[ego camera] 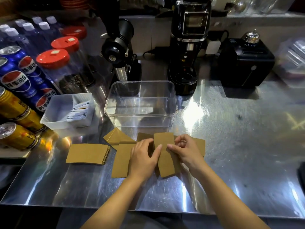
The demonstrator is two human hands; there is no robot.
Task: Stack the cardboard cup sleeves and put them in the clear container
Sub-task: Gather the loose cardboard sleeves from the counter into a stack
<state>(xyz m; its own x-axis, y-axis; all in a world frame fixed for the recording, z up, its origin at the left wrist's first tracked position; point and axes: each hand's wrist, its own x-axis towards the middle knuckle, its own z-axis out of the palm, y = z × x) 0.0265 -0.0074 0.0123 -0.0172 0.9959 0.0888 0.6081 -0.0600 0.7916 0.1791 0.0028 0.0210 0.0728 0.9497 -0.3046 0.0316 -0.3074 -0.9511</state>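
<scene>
Brown cardboard cup sleeves lie flat on the steel counter in front of the clear container [141, 103], which holds nothing. One long sleeve [165, 156] runs lengthwise between my hands. My left hand [145, 156] pinches its left edge and my right hand [184, 151] pinches its right edge. A small neat stack of sleeves [87, 153] sits apart to the left. Another sleeve [121, 159] lies partly under my left hand, with two angled ones [118, 137] behind it. More sleeves [200, 142] show under my right hand.
A white tray [54, 111] with paper sachets stands left of the container. Cola and yellow cans [18, 83] and red-lidded jars [54, 58] crowd the left side. Two black coffee grinders [188, 47] and a black box [245, 63] line the back.
</scene>
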